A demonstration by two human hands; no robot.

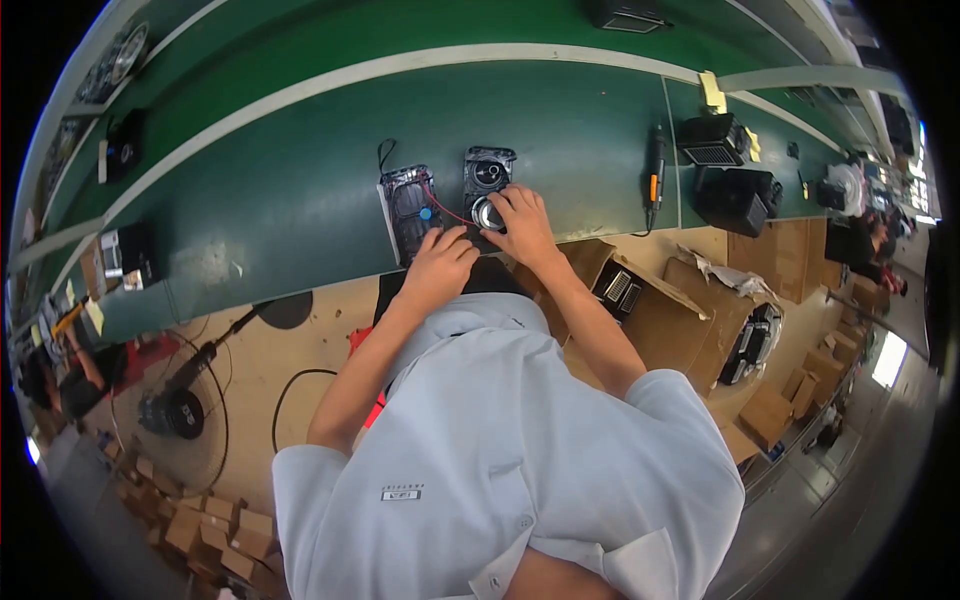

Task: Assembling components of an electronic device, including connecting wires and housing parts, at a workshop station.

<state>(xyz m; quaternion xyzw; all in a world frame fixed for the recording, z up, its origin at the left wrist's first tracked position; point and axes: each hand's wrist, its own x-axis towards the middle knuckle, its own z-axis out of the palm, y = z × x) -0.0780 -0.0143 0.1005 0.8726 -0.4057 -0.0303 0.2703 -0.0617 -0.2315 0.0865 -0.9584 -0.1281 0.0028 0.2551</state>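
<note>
Clearly, silver part (pixel 485 213) within right grip (pixel 524 228); open casing (pixel 406 199) leftward.

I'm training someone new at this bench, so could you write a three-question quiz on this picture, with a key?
1. Which hand has its fingers at the round silvery part?
2. The orange-and-black tool lies: A) left of, B) on top of, C) right of the left black housing.
3. Fill in: a thin ____ wire runs from that housing toward the round silvery part.

Key: 1. The right hand. 2. C. 3. Red.
</note>
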